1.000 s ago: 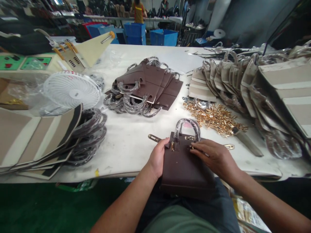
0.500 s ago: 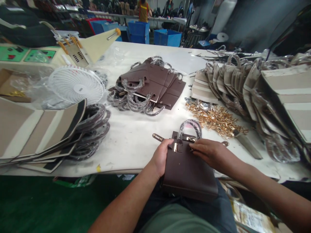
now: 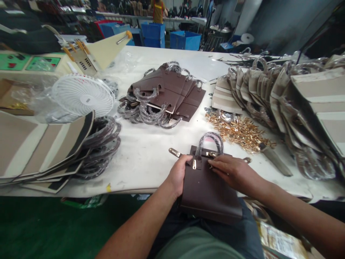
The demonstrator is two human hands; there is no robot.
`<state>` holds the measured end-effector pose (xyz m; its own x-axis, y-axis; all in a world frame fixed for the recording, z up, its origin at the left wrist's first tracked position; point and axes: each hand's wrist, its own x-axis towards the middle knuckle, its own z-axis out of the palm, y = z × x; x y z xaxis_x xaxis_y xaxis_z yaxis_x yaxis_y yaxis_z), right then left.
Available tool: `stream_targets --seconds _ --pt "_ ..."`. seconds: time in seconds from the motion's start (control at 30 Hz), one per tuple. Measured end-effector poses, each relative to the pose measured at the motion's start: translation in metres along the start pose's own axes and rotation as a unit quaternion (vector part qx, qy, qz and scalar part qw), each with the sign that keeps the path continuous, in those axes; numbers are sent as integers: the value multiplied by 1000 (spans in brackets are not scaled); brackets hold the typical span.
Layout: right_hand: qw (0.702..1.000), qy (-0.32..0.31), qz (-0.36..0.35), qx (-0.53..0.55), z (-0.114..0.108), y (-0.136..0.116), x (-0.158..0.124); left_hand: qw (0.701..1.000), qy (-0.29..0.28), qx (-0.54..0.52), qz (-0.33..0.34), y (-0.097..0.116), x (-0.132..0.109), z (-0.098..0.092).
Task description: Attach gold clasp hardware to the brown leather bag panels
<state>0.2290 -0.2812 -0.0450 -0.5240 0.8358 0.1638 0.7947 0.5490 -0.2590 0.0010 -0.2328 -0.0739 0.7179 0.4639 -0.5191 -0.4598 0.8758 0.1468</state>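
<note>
Brown bag (image 3: pixel 206 196) sits over the lap, its top overlapping the near edge of the table (image 3: pixel 145 158). Left hand (image 3: pixel 177 175) grips its left side: thumb on the front, other fingers hidden behind. Right hand (image 3: pixel 234 172) lies on the upper front, fingers together; fingertips cover hardware there, can't tell if they pinch anything. Right-side strap (image 3: pixel 247 159) mostly hidden behind that hand. Gold fittings (image 3: pixel 239 132) heaped nearby, single pieces hard to make out. Right-hand bag stack (image 3: pixel 322 104) cut off by frame.

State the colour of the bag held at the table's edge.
Dark brown; the bag shows best in the head view.
</note>
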Motion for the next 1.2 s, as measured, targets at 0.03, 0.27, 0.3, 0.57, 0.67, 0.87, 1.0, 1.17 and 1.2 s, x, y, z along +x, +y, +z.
stream_targets --seconds 0.03,0.27,0.3,0.57,0.67,0.87,1.0,1.17,1.2 --pt "1000 -5 1 6 -1 -1 0 1000 0 -6 -1 0 0 0" --pt "999 -17 -6 45 -4 5 1 1000 -1 -6 -11 0 0 1" --pt "999 -17 -6 48 -4 6 2 1000 6 -3 -12 0 0 1" --pt "1000 2 1 31 1 7 0 999 45 23 -4 2 0 3" --pt "999 2 15 29 5 7 0 999 48 19 4 2 1 5" --pt "996 -5 38 76 5 8 0 999 36 4 -3 -1 -1 5" --pt "991 -3 67 117 3 6 1 999 32 6 -8 -3 0 1" --pt "990 1 52 128 0 3 1 999 32 15 -17 -4 1 2" --pt "991 2 47 124 0 2 1 999 36 16 -16 -4 1 3"
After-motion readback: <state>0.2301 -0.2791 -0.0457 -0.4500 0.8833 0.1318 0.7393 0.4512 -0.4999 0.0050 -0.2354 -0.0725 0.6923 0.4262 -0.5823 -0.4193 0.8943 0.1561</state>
